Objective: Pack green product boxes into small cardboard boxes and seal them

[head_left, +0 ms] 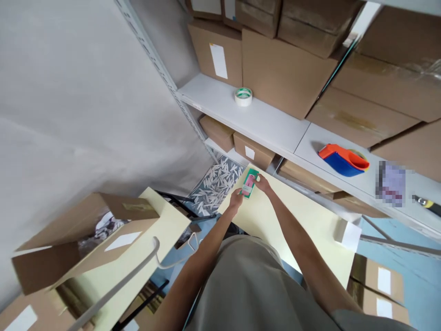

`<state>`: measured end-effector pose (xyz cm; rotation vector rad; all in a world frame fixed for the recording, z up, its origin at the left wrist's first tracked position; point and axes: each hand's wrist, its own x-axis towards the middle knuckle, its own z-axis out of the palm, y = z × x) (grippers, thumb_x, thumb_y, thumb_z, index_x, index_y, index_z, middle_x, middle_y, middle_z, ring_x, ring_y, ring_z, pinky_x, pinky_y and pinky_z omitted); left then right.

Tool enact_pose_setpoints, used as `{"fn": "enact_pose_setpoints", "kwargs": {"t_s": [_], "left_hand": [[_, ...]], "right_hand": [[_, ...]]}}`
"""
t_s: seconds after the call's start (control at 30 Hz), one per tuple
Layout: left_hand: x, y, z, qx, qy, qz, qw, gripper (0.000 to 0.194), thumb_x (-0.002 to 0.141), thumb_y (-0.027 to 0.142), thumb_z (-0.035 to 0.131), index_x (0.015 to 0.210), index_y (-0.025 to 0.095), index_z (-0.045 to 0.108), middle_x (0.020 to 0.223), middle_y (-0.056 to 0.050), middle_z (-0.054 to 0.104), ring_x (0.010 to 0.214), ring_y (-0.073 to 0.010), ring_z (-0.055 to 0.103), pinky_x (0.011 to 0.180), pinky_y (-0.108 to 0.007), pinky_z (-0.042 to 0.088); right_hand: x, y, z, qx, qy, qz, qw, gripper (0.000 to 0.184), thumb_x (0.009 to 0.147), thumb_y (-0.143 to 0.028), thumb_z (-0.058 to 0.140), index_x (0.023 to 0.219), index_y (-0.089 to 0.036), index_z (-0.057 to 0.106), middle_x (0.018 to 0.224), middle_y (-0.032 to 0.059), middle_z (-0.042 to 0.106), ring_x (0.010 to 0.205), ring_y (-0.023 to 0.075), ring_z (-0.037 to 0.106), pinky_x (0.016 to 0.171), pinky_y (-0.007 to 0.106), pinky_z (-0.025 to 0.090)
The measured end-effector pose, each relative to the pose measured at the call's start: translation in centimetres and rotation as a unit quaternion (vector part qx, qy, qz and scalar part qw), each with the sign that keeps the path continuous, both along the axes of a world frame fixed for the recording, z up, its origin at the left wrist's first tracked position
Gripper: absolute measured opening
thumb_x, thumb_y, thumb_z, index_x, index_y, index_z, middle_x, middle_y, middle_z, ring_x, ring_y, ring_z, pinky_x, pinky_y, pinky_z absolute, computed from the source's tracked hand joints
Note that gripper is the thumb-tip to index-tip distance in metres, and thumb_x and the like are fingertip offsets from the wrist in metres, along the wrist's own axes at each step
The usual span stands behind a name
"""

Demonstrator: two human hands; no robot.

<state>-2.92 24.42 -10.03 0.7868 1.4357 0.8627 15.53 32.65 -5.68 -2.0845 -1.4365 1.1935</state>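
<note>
A small flat green package (254, 173) with a pink and white front lies at or just above the far end of the cream table (292, 220). My left hand (236, 198) has its fingers closed on the package's near left edge. On the right side of the package, my right hand (262, 183) grips its edge with thumb and fingers. The fingertips partly cover the package, and its printing is too small to read. Whether it rests on the tabletop or is slightly raised, I cannot tell.
Many white strips (218, 184) cover the floor beyond the table. A white box (346, 233) stands at the table's right end. On the shelf are a tape roll (243, 97) and an orange-blue tape dispenser (344, 161). An open carton (127, 225) sits on the left table.
</note>
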Motion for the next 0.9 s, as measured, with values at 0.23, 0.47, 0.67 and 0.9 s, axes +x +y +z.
{"fn": "enact_pose_setpoints", "kwargs": {"t_s": [0.23, 0.47, 0.67, 0.9], "left_hand": [[-4.3, -9.6, 2.0, -0.065, -0.005, 0.039, 0.997, 0.022, 0.069, 0.034, 0.089, 0.082, 0.022, 0.076, 0.098, -0.013, 0.083, 0.099, -0.0335, 0.079, 0.106, -0.055, 0.059], [-7.4, -19.7, 4.9, -0.121, -0.026, 0.075, 0.990, 0.029, 0.060, 0.038, 0.096, 0.083, 0.027, 0.081, 0.092, -0.011, 0.084, 0.098, -0.0353, 0.081, 0.103, -0.054, 0.062], [-11.3, -22.3, 6.0, -0.107, -0.005, 0.159, 0.982, 0.023, 0.070, 0.039, 0.095, 0.082, 0.025, 0.081, 0.091, -0.014, 0.082, 0.096, -0.0356, 0.080, 0.098, -0.050, 0.062], [-16.2, -23.8, 4.7, -0.071, -0.035, 0.241, 0.967, 0.016, 0.074, 0.034, 0.091, 0.075, 0.024, 0.078, 0.087, -0.013, 0.081, 0.086, -0.0299, 0.076, 0.098, -0.049, 0.061]], "right_hand": [[-3.5, -10.7, -1.3, -0.042, -0.010, 0.078, 0.996, 0.036, 0.103, -0.037, 0.062, 0.134, -0.024, 0.073, 0.137, 0.0118, 0.078, 0.117, 0.0265, 0.078, 0.115, 0.039, 0.054], [-8.1, -19.5, -3.9, -0.129, 0.088, 0.196, 0.968, 0.013, 0.096, -0.035, 0.066, 0.097, -0.027, 0.077, 0.101, 0.0059, 0.084, 0.100, 0.0251, 0.081, 0.100, 0.037, 0.060], [-11.1, -22.4, -4.8, -0.162, 0.131, 0.230, 0.951, 0.021, 0.095, -0.044, 0.067, 0.090, -0.025, 0.075, 0.095, 0.0080, 0.082, 0.090, 0.0259, 0.080, 0.090, 0.038, 0.063], [-14.7, -25.3, -5.0, -0.156, 0.099, 0.225, 0.957, 0.032, 0.093, -0.054, 0.070, 0.090, -0.022, 0.075, 0.093, 0.0073, 0.080, 0.079, 0.0227, 0.078, 0.086, 0.039, 0.064]]}}
